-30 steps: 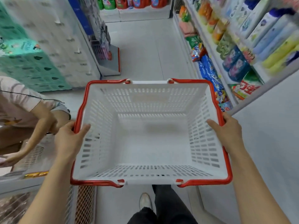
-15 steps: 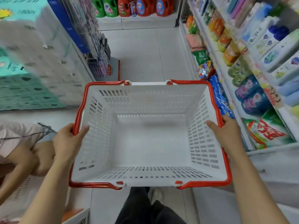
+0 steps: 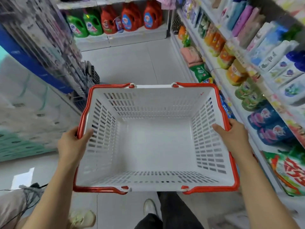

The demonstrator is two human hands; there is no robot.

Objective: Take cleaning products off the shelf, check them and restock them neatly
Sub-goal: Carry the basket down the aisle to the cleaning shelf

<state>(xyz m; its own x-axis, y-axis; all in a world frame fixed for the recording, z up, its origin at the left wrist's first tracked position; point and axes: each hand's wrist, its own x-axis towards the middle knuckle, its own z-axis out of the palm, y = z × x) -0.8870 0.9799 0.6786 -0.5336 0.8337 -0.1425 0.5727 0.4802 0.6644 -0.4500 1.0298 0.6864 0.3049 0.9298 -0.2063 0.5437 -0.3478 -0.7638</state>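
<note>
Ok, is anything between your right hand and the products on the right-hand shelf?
Nothing visible stands between the right hand and the shelf products beside it. But it and the left hand both grip the basket by its rim, so neither is free to reach.

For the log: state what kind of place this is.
Likely a supermarket cleaning aisle: red and green plastic detergent jugs on the far shelf, white shelving packed with bottles at right, a red-rimmed white slotted plastic basket.
</note>
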